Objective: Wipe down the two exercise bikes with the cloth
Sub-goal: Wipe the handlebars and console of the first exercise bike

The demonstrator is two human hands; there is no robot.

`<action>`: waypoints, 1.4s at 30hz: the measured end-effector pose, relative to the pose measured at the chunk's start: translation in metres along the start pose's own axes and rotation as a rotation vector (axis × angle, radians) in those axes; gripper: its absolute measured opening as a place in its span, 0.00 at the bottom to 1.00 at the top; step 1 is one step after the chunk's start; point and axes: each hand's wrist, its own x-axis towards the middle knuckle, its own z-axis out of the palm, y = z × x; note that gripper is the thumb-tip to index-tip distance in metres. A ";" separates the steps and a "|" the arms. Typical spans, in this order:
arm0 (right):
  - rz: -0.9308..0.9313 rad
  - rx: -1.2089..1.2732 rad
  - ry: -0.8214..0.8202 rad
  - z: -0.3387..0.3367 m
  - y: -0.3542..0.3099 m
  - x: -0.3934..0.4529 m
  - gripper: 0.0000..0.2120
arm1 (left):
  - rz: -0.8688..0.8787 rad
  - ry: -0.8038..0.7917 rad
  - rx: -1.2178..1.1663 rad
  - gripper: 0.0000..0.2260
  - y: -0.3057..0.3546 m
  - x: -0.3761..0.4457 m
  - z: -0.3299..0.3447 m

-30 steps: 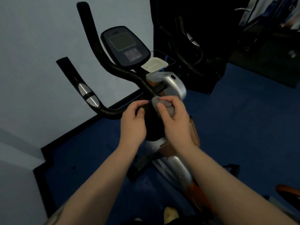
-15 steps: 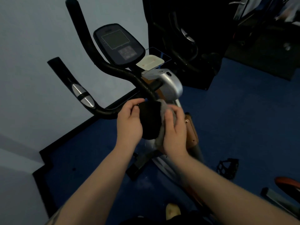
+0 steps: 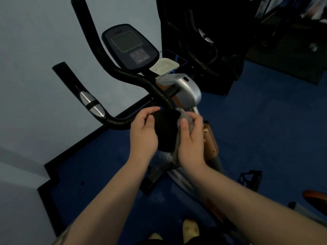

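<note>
The nearer exercise bike (image 3: 185,89) fills the middle: black curved handlebars (image 3: 85,99), a dark console (image 3: 130,46) and a silver housing. Just under the handlebar sits a black rounded part (image 3: 166,131). My left hand (image 3: 143,137) grips its left side. My right hand (image 3: 190,144) presses a grey cloth (image 3: 184,117) against its right side, the cloth bunched under the fingers. The second bike (image 3: 200,41) stands behind in deep shadow, with only its handlebar outline and a silver patch showing.
A pale wall runs along the left with a black skirting above blue carpet (image 3: 265,129). A black pedal (image 3: 250,177) sticks out low on the right. An orange curved object (image 3: 315,195) pokes in at the right edge. My feet (image 3: 190,228) show at the bottom.
My right hand has slid the cloth from the top of the black part down along its right side. My left hand has stayed on the left side.
</note>
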 end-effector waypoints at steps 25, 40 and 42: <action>-0.921 -0.719 -0.404 -0.014 -0.023 0.054 0.08 | 0.013 -0.203 -0.309 0.15 -0.023 -0.012 -0.017; -0.611 -0.704 -0.207 -0.001 -0.014 -0.002 0.11 | 0.029 -0.149 -0.309 0.18 -0.026 -0.014 -0.013; -0.514 -0.639 -0.271 -0.014 -0.014 -0.009 0.12 | 0.007 -0.150 -0.309 0.16 -0.027 -0.013 -0.013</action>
